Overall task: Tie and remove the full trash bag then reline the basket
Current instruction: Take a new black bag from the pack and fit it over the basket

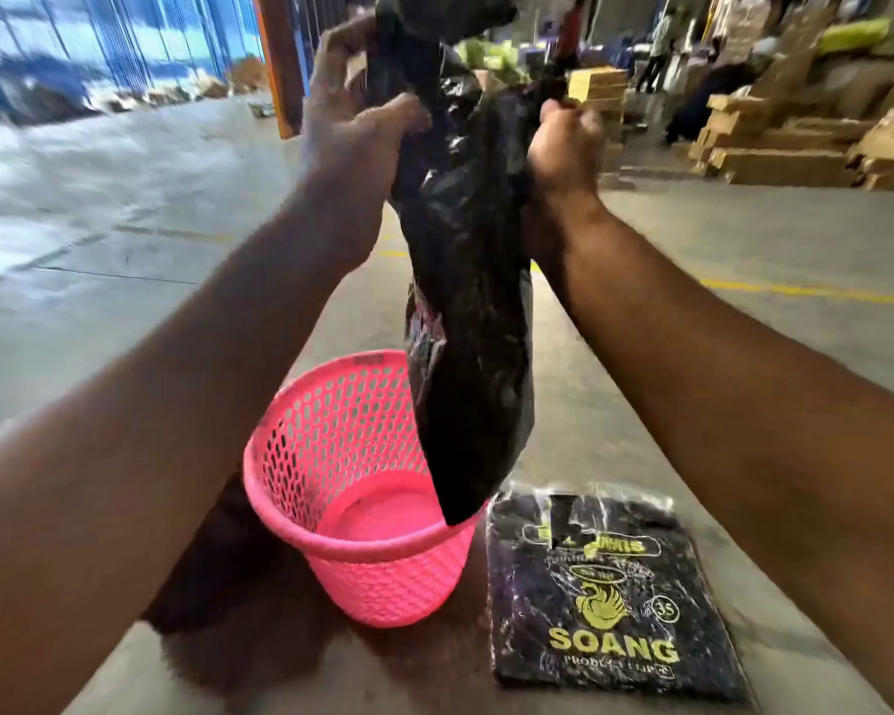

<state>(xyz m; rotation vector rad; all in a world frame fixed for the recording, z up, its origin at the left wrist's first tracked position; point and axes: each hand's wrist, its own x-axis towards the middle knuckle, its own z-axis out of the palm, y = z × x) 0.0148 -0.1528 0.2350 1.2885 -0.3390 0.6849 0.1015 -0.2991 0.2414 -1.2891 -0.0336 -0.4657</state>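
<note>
A warehouse floor of grey concrete, stacked cardboard boxes [775, 147] far right. A thin, crinkled black bag [465, 281] is held above a pink plastic lattice basket [352, 508], which is seen empty. The left hand [352, 136] and right hand [563, 147] are each clamped on the bag's upper edge. Removal appears done; relining is judged still ahead. A flat pack of bags [605, 596] lies just right of the basket.
</note>
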